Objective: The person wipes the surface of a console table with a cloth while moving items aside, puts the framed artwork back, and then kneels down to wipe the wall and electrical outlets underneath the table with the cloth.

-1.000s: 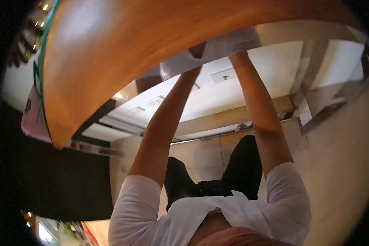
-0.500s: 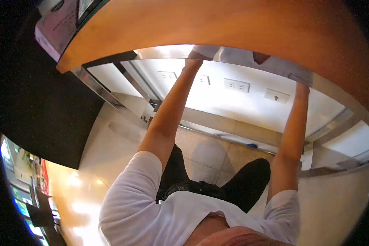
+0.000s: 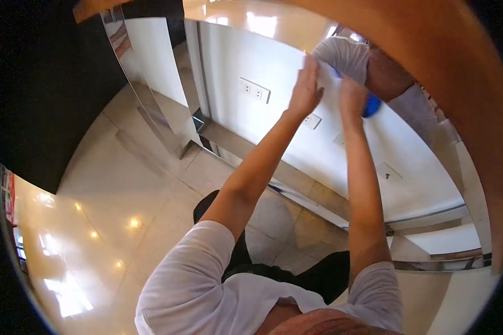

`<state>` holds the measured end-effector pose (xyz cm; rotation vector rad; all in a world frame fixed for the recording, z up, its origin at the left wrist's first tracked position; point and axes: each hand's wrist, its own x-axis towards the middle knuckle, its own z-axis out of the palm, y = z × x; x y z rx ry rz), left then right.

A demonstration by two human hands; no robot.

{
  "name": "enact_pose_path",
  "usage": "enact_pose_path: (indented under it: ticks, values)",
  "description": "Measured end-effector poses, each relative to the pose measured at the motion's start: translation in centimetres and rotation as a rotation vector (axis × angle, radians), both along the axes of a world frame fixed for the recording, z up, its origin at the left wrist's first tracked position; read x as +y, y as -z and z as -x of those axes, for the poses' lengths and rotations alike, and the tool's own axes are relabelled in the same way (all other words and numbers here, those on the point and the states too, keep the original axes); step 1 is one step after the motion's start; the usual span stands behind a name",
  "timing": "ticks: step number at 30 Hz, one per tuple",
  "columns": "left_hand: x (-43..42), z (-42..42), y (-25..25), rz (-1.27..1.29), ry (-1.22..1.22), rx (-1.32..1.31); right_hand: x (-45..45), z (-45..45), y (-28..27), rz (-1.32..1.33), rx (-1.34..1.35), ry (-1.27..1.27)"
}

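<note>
My left hand is raised at the lower edge of the shiny mirrored strip under the counter. Its fingers look stretched upward, with the thumb apart. To its right, my right hand is closed and smeared by motion. A rounded blue thing shows on the far side of that hand, seemingly in its grip; its kind is too blurred to make out. The strip mirrors my white shirt. Behind my hands stands a white panel with outlets.
An orange-brown countertop curves overhead. Outlet plates sit on the white panel, one partly behind my arm. Mirrored metal posts stand at left beside a dark surface. Glossy tiles cover the floor.
Both hands, hidden past the counter edge before, now show under it and have come closer together. A blue thing appears by my right hand. The view has shifted, showing more mirrored strip.
</note>
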<state>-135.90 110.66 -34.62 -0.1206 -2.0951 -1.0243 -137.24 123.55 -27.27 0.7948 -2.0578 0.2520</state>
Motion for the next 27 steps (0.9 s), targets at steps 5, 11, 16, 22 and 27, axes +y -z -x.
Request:
enact_pose_path:
  ticks: [5, 11, 16, 22, 27]
  values:
    - [-3.6, -3.7, 4.0, -0.192, -0.236, 0.246, -8.7, 0.5, 4.4, -0.563, 0.067, -0.120]
    - [-5.9, -9.1, 7.9, -0.256, -0.258, 0.084, -4.3, 2.0, 4.2, -0.409, 0.132, -0.099]
    - [-7.5, -8.5, 7.1, -0.335, -0.188, 0.061, -0.7, 1.3, 2.2, -0.375, 0.213, 0.101]
    - [-8.9, -7.6, 6.3, -0.361, -0.204, 0.201, -19.2, 4.4, 2.4, -0.532, 0.393, -0.184]
    - [-9.7, -8.0, 6.8, -0.380, -0.257, 0.214, -25.1, 3.5, 2.9, -0.622, 0.336, -0.418]
